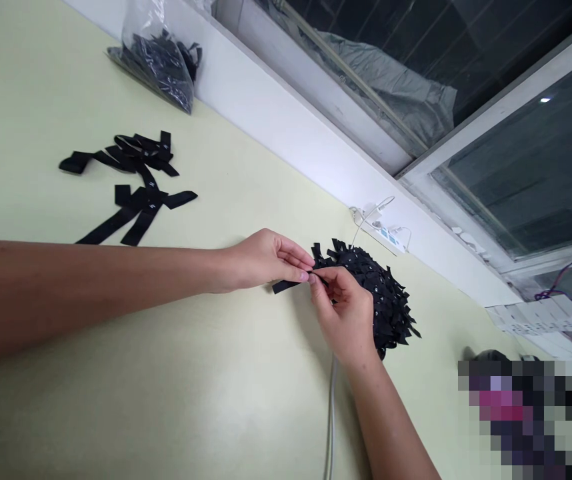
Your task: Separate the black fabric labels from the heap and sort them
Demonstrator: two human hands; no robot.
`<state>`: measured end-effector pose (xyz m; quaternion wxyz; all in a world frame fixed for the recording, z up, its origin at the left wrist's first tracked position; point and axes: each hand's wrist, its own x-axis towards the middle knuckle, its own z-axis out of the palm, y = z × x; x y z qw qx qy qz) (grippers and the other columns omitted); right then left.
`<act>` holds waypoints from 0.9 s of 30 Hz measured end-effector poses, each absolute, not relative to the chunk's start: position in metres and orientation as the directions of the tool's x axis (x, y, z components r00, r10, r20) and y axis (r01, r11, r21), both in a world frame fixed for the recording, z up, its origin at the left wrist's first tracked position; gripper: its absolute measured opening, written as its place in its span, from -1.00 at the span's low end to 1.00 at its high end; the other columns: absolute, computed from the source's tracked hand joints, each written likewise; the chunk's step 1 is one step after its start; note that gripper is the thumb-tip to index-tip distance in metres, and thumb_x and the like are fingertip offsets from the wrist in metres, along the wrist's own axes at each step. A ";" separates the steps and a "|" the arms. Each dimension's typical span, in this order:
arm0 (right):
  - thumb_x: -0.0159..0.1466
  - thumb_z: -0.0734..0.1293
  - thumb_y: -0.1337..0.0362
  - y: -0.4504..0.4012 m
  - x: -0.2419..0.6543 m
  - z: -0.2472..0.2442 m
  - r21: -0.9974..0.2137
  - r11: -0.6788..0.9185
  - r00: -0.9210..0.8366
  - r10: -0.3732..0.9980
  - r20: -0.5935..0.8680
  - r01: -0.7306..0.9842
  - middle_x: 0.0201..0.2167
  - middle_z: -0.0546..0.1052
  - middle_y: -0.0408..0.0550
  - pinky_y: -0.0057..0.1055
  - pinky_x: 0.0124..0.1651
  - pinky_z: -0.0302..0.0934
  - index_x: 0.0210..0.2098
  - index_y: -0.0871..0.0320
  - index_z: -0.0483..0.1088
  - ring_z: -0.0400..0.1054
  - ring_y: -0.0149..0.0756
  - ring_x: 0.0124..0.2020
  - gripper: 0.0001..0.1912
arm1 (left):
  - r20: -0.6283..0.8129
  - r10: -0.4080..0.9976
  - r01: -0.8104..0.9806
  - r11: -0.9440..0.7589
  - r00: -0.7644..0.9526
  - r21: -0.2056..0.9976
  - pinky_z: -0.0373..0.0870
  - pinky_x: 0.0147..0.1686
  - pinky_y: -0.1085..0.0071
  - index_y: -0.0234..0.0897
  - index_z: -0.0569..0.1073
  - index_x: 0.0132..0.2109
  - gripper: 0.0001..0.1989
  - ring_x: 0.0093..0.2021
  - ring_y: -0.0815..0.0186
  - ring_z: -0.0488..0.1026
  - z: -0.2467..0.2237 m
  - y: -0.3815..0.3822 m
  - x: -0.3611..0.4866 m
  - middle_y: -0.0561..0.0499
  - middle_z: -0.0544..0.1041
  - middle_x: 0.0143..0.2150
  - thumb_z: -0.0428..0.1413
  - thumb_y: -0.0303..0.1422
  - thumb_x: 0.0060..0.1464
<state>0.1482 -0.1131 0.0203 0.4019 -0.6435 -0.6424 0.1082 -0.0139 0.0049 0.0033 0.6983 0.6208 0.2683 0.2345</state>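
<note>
Both my hands meet over the pale green table (216,387) and pinch one small black fabric label (286,286). My left hand (261,260) grips it between thumb and fingers from the left. My right hand (343,313) holds its other end from the right. Just behind my right hand lies a heap of black labels (383,293) with small white marks. Part of the heap is hidden by my right hand.
Longer black label strips (133,180) lie loose at the far left. A clear plastic bag of black labels (159,60) leans on the white ledge. A white power strip (389,235) sits by the wall. A white cable (331,420) runs under my right wrist. Papers (541,317) lie at right.
</note>
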 end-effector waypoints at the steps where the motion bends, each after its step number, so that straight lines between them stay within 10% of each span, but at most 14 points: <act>1: 0.33 0.35 0.28 -0.113 0.148 0.020 -0.664 0.143 0.157 0.915 0.371 0.734 -0.37 0.58 -0.14 -0.45 -0.39 0.27 -0.22 0.11 0.49 0.38 -0.40 -0.45 -0.93 | -0.089 0.667 0.019 0.112 0.740 0.994 0.46 0.11 0.24 -0.18 0.65 -0.11 -0.64 -0.03 0.22 0.58 0.003 0.005 -0.014 0.00 0.67 -0.15 0.42 -0.22 -0.11; 27: 0.39 0.26 0.15 -0.108 0.149 0.005 -0.768 0.030 0.202 0.958 0.205 0.639 -0.49 0.44 -0.19 -0.44 -0.47 0.17 -0.17 0.10 0.33 0.29 -0.38 -0.53 -0.84 | -0.004 0.704 0.029 -0.024 0.710 0.999 0.47 0.01 0.28 -0.29 0.57 -0.17 -0.75 -0.09 0.24 0.57 0.007 -0.002 -0.012 -0.05 0.63 -0.16 0.31 -0.30 -0.02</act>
